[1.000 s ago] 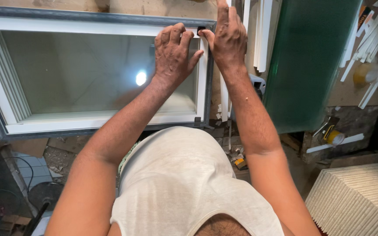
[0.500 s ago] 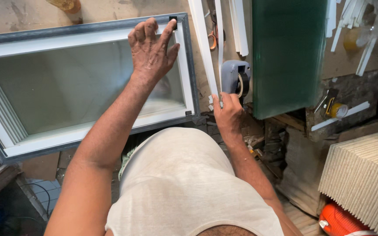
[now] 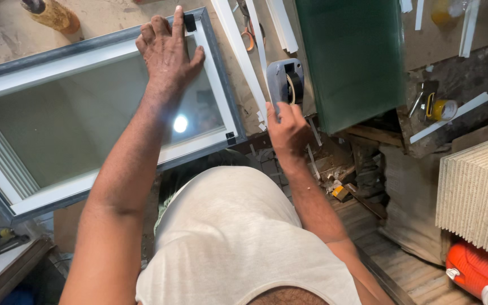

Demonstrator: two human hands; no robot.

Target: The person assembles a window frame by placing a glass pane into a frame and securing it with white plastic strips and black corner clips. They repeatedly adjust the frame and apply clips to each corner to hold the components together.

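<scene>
Steadying the window frame (image 3: 108,56) at 11 o'clock, my left hand (image 3: 168,48) lies flat, released; my right hand (image 3: 286,127) grasps the grey tool (image 3: 285,82) at 12. I'd keep pressing the corner firmly.

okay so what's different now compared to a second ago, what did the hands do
The right hand left the window frame's top corner, dropped to the bench edge and took hold of the grey tool; its fingers now wrap the tool's lower end. The left hand stayed flat on the corner of the frame, fingers spread. The frame, the green glass sheet and the white strips lie as before.
</scene>
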